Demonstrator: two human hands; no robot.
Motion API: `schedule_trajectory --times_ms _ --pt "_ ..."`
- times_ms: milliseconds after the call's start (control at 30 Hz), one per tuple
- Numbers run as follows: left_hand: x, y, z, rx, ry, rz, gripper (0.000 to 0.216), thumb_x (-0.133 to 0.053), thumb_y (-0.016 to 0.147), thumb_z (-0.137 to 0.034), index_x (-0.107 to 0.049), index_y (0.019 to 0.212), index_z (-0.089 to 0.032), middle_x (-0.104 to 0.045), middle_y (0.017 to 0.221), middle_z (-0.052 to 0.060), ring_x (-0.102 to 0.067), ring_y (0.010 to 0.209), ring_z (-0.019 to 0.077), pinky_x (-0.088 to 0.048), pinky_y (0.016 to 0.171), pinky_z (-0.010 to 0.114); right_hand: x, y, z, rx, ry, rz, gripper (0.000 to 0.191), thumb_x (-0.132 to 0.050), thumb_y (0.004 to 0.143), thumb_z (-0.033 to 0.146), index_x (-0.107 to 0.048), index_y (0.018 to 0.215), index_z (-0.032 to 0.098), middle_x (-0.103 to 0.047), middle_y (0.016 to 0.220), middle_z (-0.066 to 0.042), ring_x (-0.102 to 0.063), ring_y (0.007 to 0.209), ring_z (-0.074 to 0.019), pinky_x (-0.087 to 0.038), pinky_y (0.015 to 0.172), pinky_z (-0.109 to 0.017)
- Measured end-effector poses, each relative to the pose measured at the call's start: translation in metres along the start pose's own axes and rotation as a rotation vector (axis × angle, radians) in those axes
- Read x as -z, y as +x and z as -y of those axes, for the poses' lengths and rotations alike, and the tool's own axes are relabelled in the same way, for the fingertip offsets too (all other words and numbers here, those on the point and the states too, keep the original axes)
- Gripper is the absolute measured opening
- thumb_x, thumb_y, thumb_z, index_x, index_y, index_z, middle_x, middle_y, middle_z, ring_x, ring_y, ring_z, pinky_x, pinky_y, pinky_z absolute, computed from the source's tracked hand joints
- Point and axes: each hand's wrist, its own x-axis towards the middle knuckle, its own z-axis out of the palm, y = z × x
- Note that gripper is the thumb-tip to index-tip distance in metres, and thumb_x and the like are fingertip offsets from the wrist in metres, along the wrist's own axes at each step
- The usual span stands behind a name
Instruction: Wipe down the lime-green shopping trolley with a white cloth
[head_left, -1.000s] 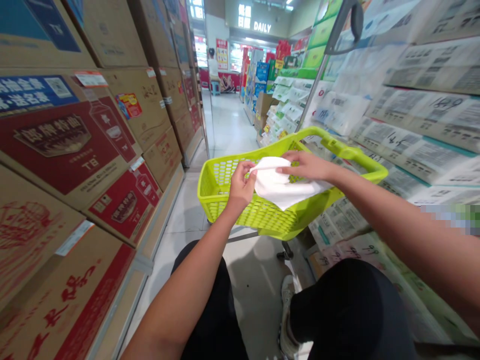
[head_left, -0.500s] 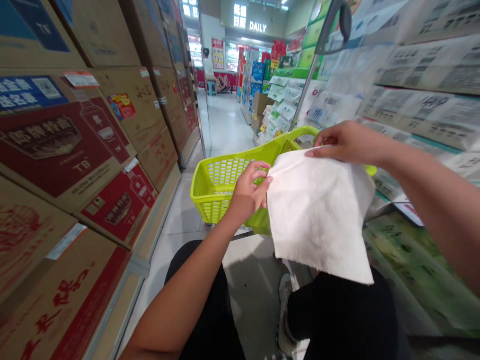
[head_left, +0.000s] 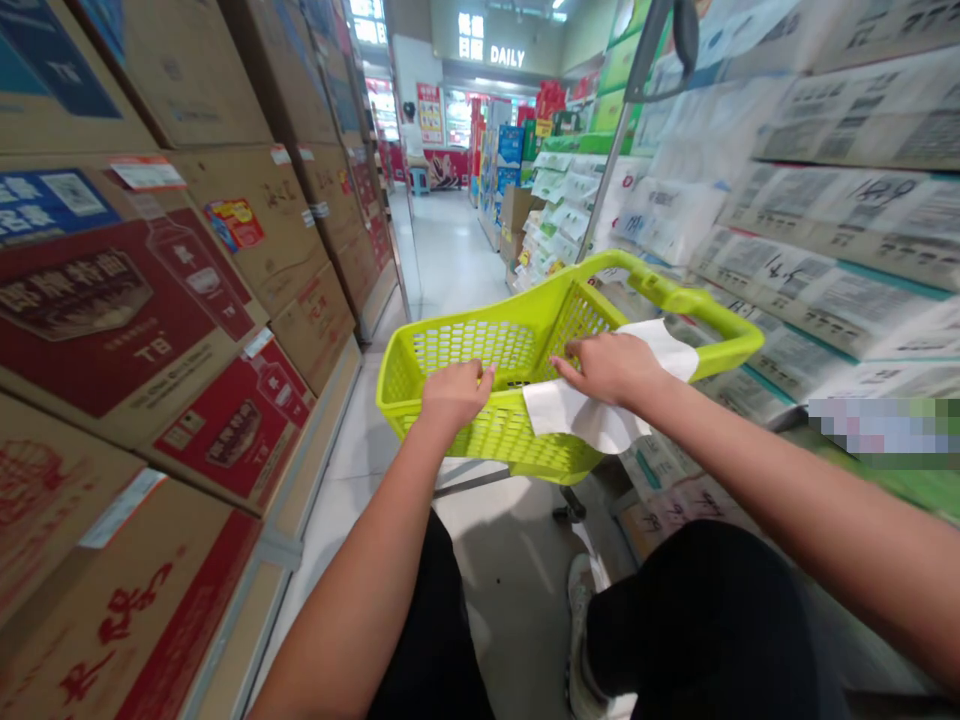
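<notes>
A lime-green shopping basket (head_left: 480, 425) with slotted walls and a long looped handle stands in front of my knees. My left hand (head_left: 456, 392) is closed over its near rim, left of the middle, fingers curled inside. Further right along that rim, my right hand (head_left: 609, 368) presses a white cloth (head_left: 600, 425) against the basket, its fingers bent over the edge. The cloth drapes down the outer wall, and a corner of it sticks up behind the wrist. The undersides of both hands are hidden.
Stacked cartons (head_left: 97, 290) line the left side. Packs of paper goods (head_left: 832, 210) fill the right side, with a grey-handled pole (head_left: 619, 140) before them. The tiled aisle (head_left: 446, 250) runs ahead to a distant person (head_left: 411, 135). My shoe (head_left: 579, 610) is below the basket.
The cloth, held spread out between both hands before, now lies bunched over the basket's rim under my right hand. My left hand has let go of it and moved left onto the rim.
</notes>
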Motion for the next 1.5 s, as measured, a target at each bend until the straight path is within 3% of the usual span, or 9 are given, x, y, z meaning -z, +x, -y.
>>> schedule_trajectory --times_ms 100,267,367,500,733,900,1133,1267,1500 --pt "0.0 0.001 0.005 0.001 0.036 0.075 0.063 -0.024 0.103 -0.056 -0.076 0.099 -0.02 -0.077 0.102 0.016 -0.073 0.098 0.0346 -0.054 0.08 0.043 -0.009 -0.016 -0.008 -0.116 -0.029 0.093 0.081 -0.024 0.1 0.075 -0.078 0.091 0.014 -0.074 0.088 -0.022 -0.07 0.083 -0.0333 -0.047 0.073 -0.043" --pt "-0.002 -0.005 0.007 -0.082 -0.029 -0.047 0.046 -0.034 0.104 -0.047 -0.073 0.104 -0.021 -0.077 0.102 0.012 -0.072 0.094 0.0298 -0.053 0.079 0.04 -0.01 -0.033 -0.044 -0.005 -0.029 -0.278 0.059 -0.034 0.103 0.059 -0.073 0.116 0.016 -0.073 0.114 -0.019 -0.062 0.112 -0.0364 -0.043 0.096 -0.051" --pt "-0.007 -0.011 -0.002 -0.326 -0.144 -0.215 0.038 -0.038 0.106 -0.045 -0.065 0.125 -0.024 -0.073 0.124 0.008 -0.068 0.112 0.0243 -0.051 0.092 0.037 -0.009 -0.047 -0.07 -0.163 -0.02 -0.427 0.059 -0.037 0.101 0.06 -0.07 0.125 0.016 -0.072 0.12 -0.02 -0.059 0.117 -0.0399 -0.041 0.098 -0.055" --pt "-0.021 -0.012 -0.022 -0.723 -0.222 -0.277 0.042 -0.04 0.107 -0.049 -0.062 0.131 -0.023 -0.072 0.127 0.006 -0.066 0.117 0.0226 -0.048 0.097 0.036 -0.016 -0.06 -0.101 -0.175 0.067 -0.258 0.059 -0.037 0.1 0.059 -0.077 0.111 0.017 -0.075 0.098 -0.018 -0.067 0.096 -0.0361 -0.047 0.083 -0.047" --pt "-0.018 -0.011 -0.026 -0.6 -0.237 -0.243 0.037 -0.042 0.106 -0.05 -0.07 0.103 -0.025 -0.076 0.101 0.004 -0.069 0.1 0.0223 -0.046 0.088 0.035 -0.002 -0.071 -0.129 -0.217 0.19 -0.307 0.053 -0.041 0.098 0.059 -0.079 0.106 0.023 -0.077 0.1 -0.017 -0.071 0.09 -0.036 -0.052 0.079 -0.047" --pt "-0.013 -0.02 -0.023 -0.613 -0.292 -0.175 0.029 -0.051 0.102 -0.046 -0.065 0.119 -0.025 -0.075 0.118 0.004 -0.069 0.109 0.022 -0.046 0.096 0.034 0.015 -0.068 -0.09 -0.127 0.053 -0.482 0.055 -0.026 0.103 0.051 -0.069 0.13 0.026 -0.066 0.141 -0.011 -0.055 0.134 -0.034 -0.039 0.115 -0.05" --pt "-0.007 -0.023 -0.015 -0.386 -0.144 -0.202 0.044 -0.042 0.104 -0.051 -0.06 0.134 -0.024 -0.072 0.131 0.007 -0.066 0.121 0.0239 -0.045 0.103 0.035 -0.013 -0.044 -0.004 -0.001 -0.003 -0.115 0.072 -0.022 0.104 0.06 -0.078 0.102 0.014 -0.077 0.095 -0.019 -0.071 0.091 -0.0328 -0.047 0.086 -0.047" --pt "-0.003 -0.015 -0.006 -0.083 0.024 -0.057 0.058 -0.027 0.105 -0.055 -0.074 0.108 -0.022 -0.078 0.105 0.011 -0.072 0.102 0.0288 -0.051 0.087 0.039 -0.026 -0.028 0.029 0.009 0.006 -0.118 0.086 -0.012 0.104 0.064 -0.08 0.092 0.013 -0.077 0.087 -0.022 -0.072 0.079 -0.0328 -0.045 0.07 -0.044" --pt "-0.003 -0.015 -0.007 -0.024 0.018 -0.063 0.066 -0.017 0.104 -0.058 -0.075 0.111 -0.026 -0.078 0.104 0.011 -0.072 0.099 0.0298 -0.05 0.082 0.039 -0.037 -0.01 0.087 0.117 0.079 -0.214 0.088 0.004 0.104 0.056 -0.078 0.094 0.026 -0.081 0.091 -0.008 -0.073 0.079 -0.0242 -0.046 0.074 -0.038"
